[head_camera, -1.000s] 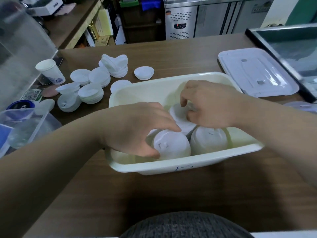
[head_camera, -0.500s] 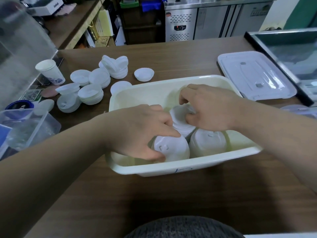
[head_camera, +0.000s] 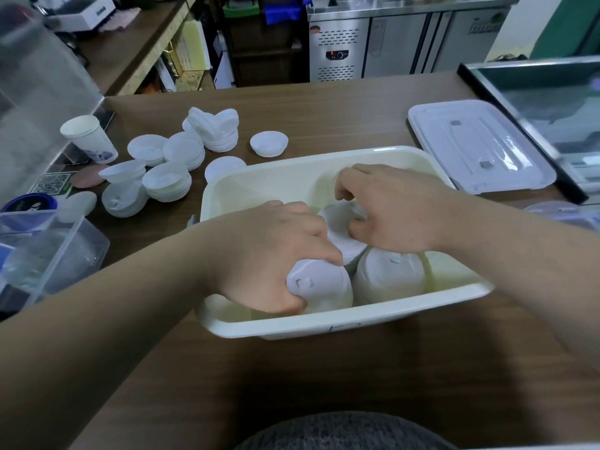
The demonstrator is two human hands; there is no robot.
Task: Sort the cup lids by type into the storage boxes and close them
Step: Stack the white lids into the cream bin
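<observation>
So the stack of white plastic cup lids (head_camera: 319,284) I'm grabbing lies on its side in the near-left corner of the cream rectangular plastic storage box (head_camera: 324,323), top face pointing towards me. My left hand (head_camera: 266,254) is wrapped round it: thumb tucked under the near edge, the other fingers curled over the top, so the stack sits right between thumb and fingers.

Just behind it in the box is a second lid stack (head_camera: 341,245), and my right hand (head_camera: 396,209) is on that one, fingers bent over its far side and thumb pressed against its near face. Pretty sure that's a grip, though the fingertips are hidden behind the lids.

A third lid stack (head_camera: 389,274) lies in the near-right part of the box, just below my right wrist, with no fingers on it.

Outside the box, on the brown wooden table (head_camera: 324,368): loose white lid stacks (head_camera: 168,180) are bunched off its far-left corner, with a white paper cup (head_camera: 89,138) further left past them. The flat translucent white box cover (head_camera: 477,144) lies off the box's far-right corner, apart from it.
</observation>
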